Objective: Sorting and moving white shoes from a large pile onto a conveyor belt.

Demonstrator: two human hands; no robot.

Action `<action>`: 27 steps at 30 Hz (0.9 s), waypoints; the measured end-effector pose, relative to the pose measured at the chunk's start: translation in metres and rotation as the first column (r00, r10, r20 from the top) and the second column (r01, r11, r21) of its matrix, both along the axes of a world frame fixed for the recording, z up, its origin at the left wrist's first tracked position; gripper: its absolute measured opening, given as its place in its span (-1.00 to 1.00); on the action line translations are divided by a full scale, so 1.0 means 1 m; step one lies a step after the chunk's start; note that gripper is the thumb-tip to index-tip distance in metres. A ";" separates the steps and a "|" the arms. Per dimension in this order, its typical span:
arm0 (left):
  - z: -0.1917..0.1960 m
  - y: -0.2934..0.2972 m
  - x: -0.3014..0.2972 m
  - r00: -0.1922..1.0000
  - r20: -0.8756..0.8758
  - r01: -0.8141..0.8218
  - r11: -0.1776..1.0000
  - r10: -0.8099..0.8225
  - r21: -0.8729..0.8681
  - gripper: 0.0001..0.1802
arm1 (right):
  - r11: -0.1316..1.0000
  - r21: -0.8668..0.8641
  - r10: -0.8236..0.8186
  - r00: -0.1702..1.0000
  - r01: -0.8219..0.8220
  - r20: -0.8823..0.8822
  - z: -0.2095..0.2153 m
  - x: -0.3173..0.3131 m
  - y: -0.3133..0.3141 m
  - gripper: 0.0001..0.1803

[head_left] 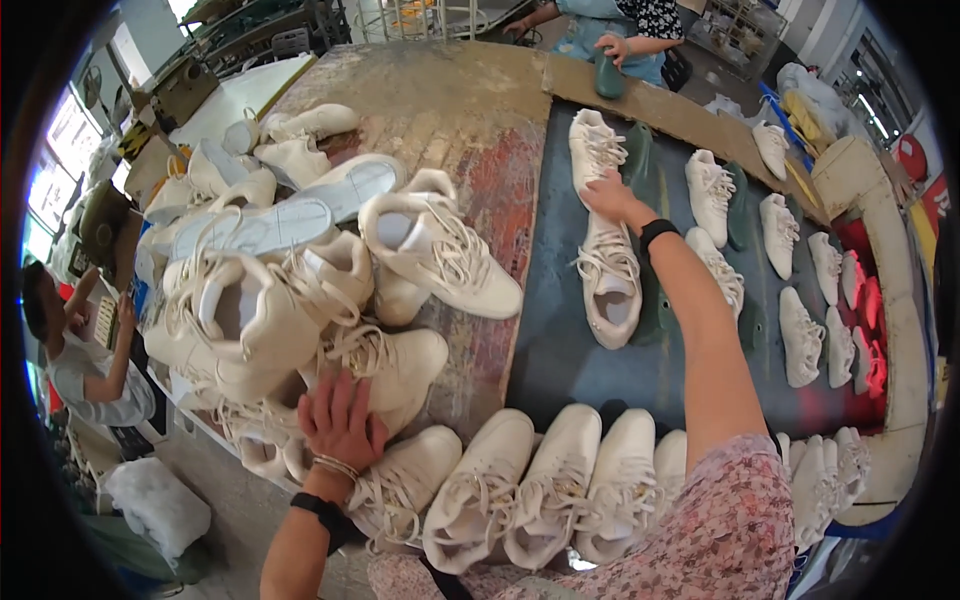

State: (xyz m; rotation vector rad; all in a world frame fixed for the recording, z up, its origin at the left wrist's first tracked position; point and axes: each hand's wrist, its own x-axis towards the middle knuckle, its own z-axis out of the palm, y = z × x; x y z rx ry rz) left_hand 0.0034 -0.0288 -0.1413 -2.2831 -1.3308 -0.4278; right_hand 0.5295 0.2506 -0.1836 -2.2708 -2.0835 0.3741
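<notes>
Where hands [342,420] [612,197] rest, shoes [610,262] partly hidden

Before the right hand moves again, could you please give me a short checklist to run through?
1. Right hand touching the far shoe of the pair: ok.
2. Its grip secure: cannot tell, fingertips partly hidden.
3. Near shoe on the dark surface: ok.
4. Left hand clear of the shoe pile: not ok, resting against it.
5. Co-worker's hand apart from the right hand: ok.
</notes>
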 end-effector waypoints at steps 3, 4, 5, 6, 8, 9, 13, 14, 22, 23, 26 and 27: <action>0.002 -0.003 -0.013 1.000 0.007 -0.022 1.000 0.022 -0.001 -0.42 | 0.991 0.065 -0.081 0.924 0.113 -0.372 0.038 -0.014 -0.038 -0.53; 0.002 -0.004 -0.014 1.000 0.018 -0.020 1.000 0.020 -0.009 -0.42 | 0.962 0.236 -0.091 0.976 0.137 -0.196 0.040 -0.019 -0.063 -0.48; 0.004 -0.003 -0.013 0.999 0.031 -0.024 1.000 0.024 0.013 -0.44 | 0.922 0.357 -0.131 0.988 0.150 -0.076 0.028 -0.009 -0.090 -0.46; 0.004 -0.001 -0.010 0.999 0.046 -0.023 0.999 0.021 0.034 -0.46 | 0.868 0.474 -0.188 0.981 0.146 0.042 0.008 0.004 -0.118 -0.43; 0.005 -0.001 -0.014 0.998 0.063 -0.006 1.000 0.004 0.031 -0.45 | 0.908 0.214 -0.324 0.928 0.359 -0.183 -0.012 -0.012 -0.174 -0.38; 0.005 0.000 -0.010 0.997 0.078 0.013 1.000 -0.015 0.026 -0.44 | 0.885 0.219 -0.373 0.906 0.412 -0.200 -0.010 -0.014 -0.189 -0.38; 0.007 0.000 -0.008 0.997 0.073 0.032 0.999 -0.033 0.012 -0.41 | 0.859 0.164 -0.461 0.873 0.484 -0.162 0.004 -0.023 -0.217 -0.41; 0.007 0.000 -0.007 0.997 0.074 0.034 0.999 -0.036 0.022 -0.40 | 0.824 0.159 -0.520 0.838 0.543 -0.168 0.007 -0.029 -0.223 -0.42; -0.005 -0.002 -0.011 0.987 0.112 0.108 0.989 -0.119 0.096 -0.39 | 0.787 0.407 -0.499 0.866 0.463 -0.021 0.012 -0.063 -0.257 -0.48; -0.005 -0.003 -0.011 0.986 0.124 0.099 0.993 -0.107 0.072 -0.41 | 0.808 0.575 -0.249 0.959 0.129 0.134 0.014 -0.072 -0.266 -0.48; 0.001 -0.003 -0.012 0.979 0.160 0.116 0.991 -0.124 0.059 -0.43 | 0.919 0.272 -0.242 0.953 0.285 -0.181 0.012 -0.110 -0.292 -0.49; 0.003 -0.002 -0.014 0.976 0.161 0.135 0.988 -0.146 0.078 -0.44 | 0.921 0.266 -0.248 0.956 0.283 -0.159 0.014 -0.118 -0.302 -0.49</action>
